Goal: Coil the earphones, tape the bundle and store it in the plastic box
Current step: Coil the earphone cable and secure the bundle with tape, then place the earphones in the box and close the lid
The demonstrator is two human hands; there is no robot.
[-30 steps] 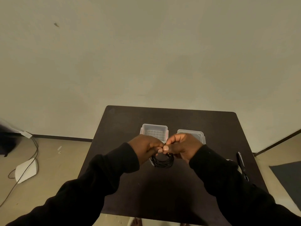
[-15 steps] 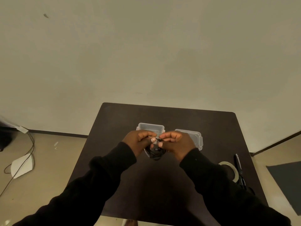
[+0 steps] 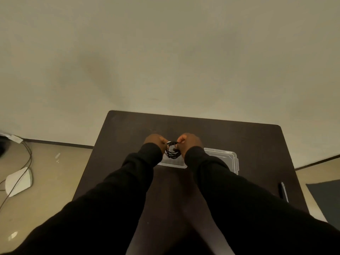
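A black coil of earphones (image 3: 172,152) hangs between my two hands above the clear plastic box (image 3: 173,163). My left hand (image 3: 155,141) pinches the top of the coil from the left, and my right hand (image 3: 189,141) pinches it from the right. A small pale strip, maybe tape, shows at the top of the coil by my left fingers. The box is partly hidden by my forearms. Its clear lid (image 3: 223,158) lies flat just right of it on the dark table (image 3: 128,129).
A black pen (image 3: 282,190) lies near the table's right edge. On the floor to the left are a white flat device (image 3: 18,181) and a cable (image 3: 27,155). A dark mat (image 3: 327,197) lies on the floor at right. A plain wall stands behind the table.
Both hands have moved forward with the coil, from near the box's front to above it. The tape roll at right has gone out of sight behind my right sleeve.
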